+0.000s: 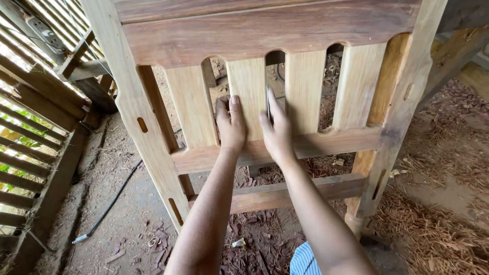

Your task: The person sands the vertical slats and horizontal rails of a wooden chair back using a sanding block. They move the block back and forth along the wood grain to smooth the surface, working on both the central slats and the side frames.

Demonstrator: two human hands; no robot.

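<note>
A wooden slatted panel (193, 158), like a bed headboard, stands tilted before me with several upright pale slats between darker rails. My left hand (230, 125) lies flat on the middle slat (248, 84), fingers gripping its left edge. My right hand (277, 130) presses on the same slat's right edge and holds a thin flat metal blade (268, 104) upright in the gap beside it.
Wood shavings and chips (265, 239) cover the dirt floor. A black cable (109, 203) runs along the ground at left. A slatted wooden wall (30, 127) stands at far left, with a power strip (43, 31) hanging above. More timber frames (458, 51) sit at upper right.
</note>
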